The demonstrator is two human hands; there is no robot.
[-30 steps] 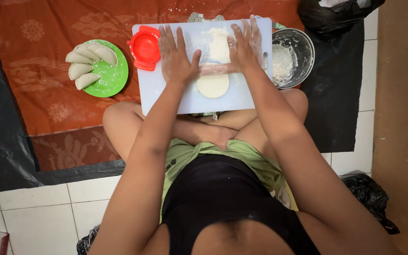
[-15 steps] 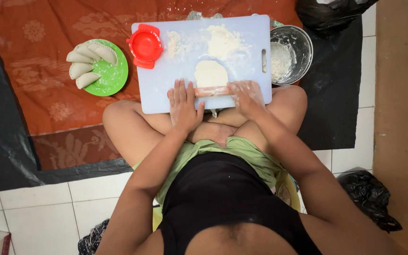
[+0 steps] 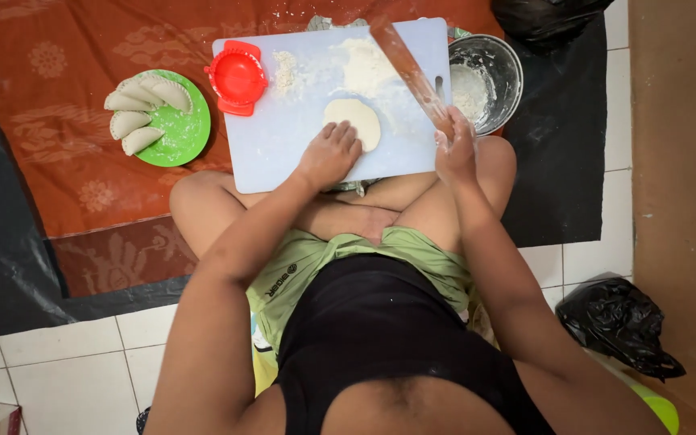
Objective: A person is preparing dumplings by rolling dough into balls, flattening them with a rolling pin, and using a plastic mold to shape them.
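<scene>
Lying flat near the middle of the pale blue cutting board [image 3: 283,137], the round dough disc [image 3: 354,121] has the left hand [image 3: 330,153] resting on its near edge, fingers spread loosely. The right hand [image 3: 455,145] is clamped around one end of the wooden rolling pin [image 3: 408,71], lifted aslant over the board. Around the board sit a red dumpling press [image 3: 238,76], a green plate [image 3: 179,133] of folded dumplings [image 3: 134,113] and a floury metal bowl [image 3: 485,71].

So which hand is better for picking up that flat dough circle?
Probably the left hand: its fingers already rest on the dough on the board. The right hand is busy holding the rolling pin, lifted off to the side.
</scene>
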